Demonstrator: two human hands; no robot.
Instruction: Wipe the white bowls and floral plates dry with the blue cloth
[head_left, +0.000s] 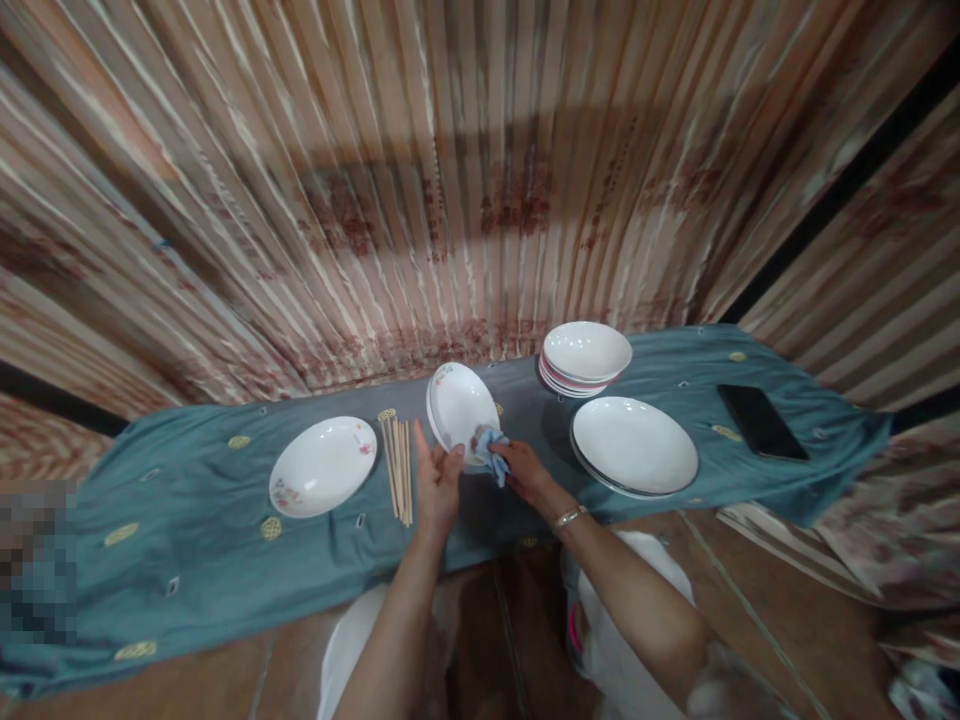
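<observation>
My left hand (pixel 439 478) is at the near left edge of a white bowl (pixel 461 400) with a floral print, its thumb over the rim and one finger stretched out along the side. The bowl is tilted, and the fingers beneath it are partly hidden. My right hand (pixel 529 470) grips a crumpled light-blue cloth (pixel 491 452) against the bowl's near right rim. Left of my left hand lie several wooden chopsticks (pixel 400 470). Beyond them is a white plate (pixel 322 467) with floral marks.
A stack of white bowls (pixel 587 352) with red bands stands at the back right. In front of it are stacked large white plates (pixel 635 445). A black phone (pixel 761 420) lies farther right on the green tablecloth (pixel 217 550). A pleated curtain (pixel 480 180) hangs behind.
</observation>
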